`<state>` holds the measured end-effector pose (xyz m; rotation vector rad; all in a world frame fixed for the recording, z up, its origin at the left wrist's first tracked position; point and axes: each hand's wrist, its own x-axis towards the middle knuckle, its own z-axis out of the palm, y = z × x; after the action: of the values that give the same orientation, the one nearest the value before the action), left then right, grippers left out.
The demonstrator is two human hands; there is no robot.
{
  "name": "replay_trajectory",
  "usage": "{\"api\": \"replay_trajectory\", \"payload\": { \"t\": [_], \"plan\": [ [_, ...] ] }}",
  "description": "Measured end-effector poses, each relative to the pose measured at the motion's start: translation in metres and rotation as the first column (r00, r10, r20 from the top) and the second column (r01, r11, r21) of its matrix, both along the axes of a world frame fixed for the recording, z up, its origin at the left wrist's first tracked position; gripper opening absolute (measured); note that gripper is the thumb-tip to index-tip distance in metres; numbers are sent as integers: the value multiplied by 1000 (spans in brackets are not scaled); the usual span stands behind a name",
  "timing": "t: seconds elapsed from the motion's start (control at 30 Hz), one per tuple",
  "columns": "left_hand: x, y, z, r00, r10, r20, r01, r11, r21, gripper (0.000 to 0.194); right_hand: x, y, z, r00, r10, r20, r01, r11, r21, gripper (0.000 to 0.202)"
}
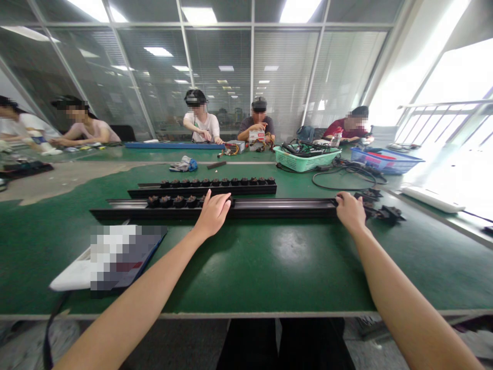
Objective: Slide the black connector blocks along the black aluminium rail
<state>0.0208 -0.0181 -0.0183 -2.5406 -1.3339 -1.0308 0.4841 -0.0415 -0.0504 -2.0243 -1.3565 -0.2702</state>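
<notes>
A long black rail (285,210) lies across the green table in front of me, with several black round parts (178,201) seated in its channel on the left. My left hand (214,213) rests over the rail at the last of these parts, its fingers bent; what is under the fingertips is mostly hidden. At the rail's right end, my right hand (351,210) has its fingers closed round something dark, too hidden to name. Just beyond, a shorter black rail (204,191) holds a row of similar parts. Loose black parts (389,214) lie right of my right hand.
A white device and dark pouch (150,252) lie front left. Farther back are a grey-blue cloth (184,164), a green basket (304,162) of cables, a blue basket (404,163) and a white power strip (433,199). Several people sit along the far side.
</notes>
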Motion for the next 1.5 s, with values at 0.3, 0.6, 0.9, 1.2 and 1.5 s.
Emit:
{"api": "replay_trajectory", "payload": {
  "t": [0.3, 0.6, 0.9, 1.2, 1.5],
  "plan": [
    [1, 0, 0, 1000, 1, -1, -1, 1000, 2, 49, 0, 0, -1, 1000, -10, 13, 11, 1000, -5, 37],
    [1, 0, 0, 1000, 0, -1, 0, 1000, -2, 51, 2, -1, -1, 999, -35, 36, 36, 999, -26, 40],
    [1, -1, 1, 1000, -5, 4, 5, 1000, -4, 51, 3, -2, 1, 998, -55, 38, 57, 997, -54, 41],
    [1, 0, -1, 1000, 4, -3, -4, 1000, 3, 51, 3, -4, 4, 993, -95, 68, 101, 990, -101, 43],
    [1, 1, -1, 1000, 2, -3, -2, 1000, 0, 51, 4, -10, 12, 986, -124, 111, 139, 981, -138, 46]
  ]
}}
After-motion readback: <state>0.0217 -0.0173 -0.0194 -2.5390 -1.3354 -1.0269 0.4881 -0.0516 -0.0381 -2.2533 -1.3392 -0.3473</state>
